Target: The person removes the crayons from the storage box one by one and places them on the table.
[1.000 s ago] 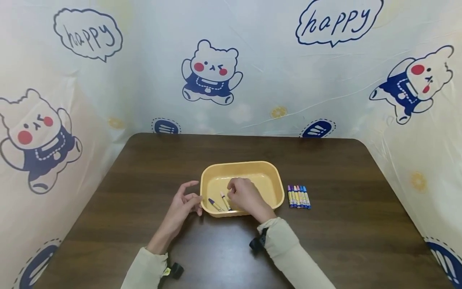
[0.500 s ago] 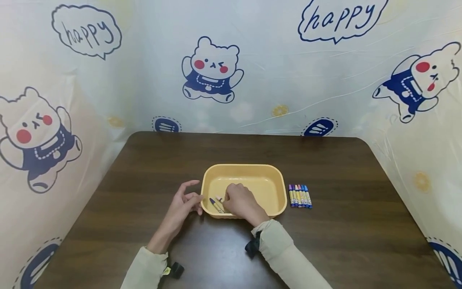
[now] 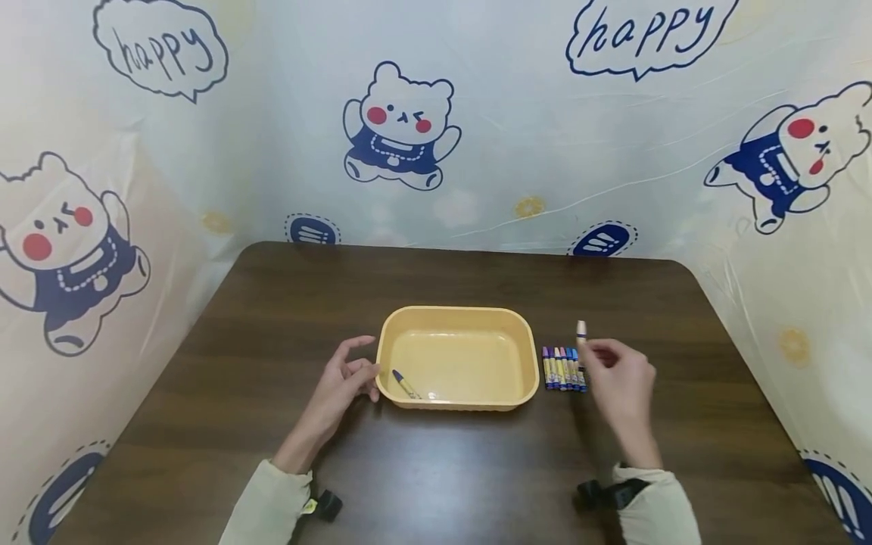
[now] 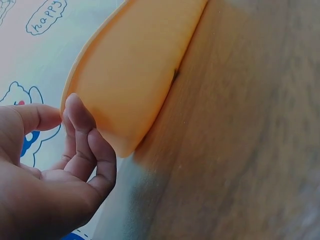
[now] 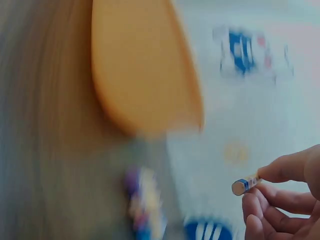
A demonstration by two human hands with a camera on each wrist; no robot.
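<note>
In the head view my right hand (image 3: 618, 382) pinches a pale-tipped crayon (image 3: 581, 331) between thumb and fingers, tip up. It is at the right end of a row of crayons (image 3: 562, 369) lying side by side with yellow wrappers and purple, pink and blue tips. The right wrist view shows the pinched crayon's round pale end and blue band. My left hand (image 3: 338, 390) touches the left side of a yellow plastic basin (image 3: 458, 405), thumb at the rim and other fingers loosely bent by the outer wall. One dark-tipped crayon (image 3: 406, 384) lies inside the basin's front left corner.
Basin and crayons are on a dark brown wooden table (image 3: 436, 469) with rounded far corners. Pale cloth (image 3: 490, 136) printed with bears surrounds its back and sides. A small black camera is strapped on each wrist, by the pale sleeves (image 3: 269, 503).
My right hand has taken the pale-tipped crayon out of the basin and moved right to the row of crayons. My left hand stays by the basin's rim.
</note>
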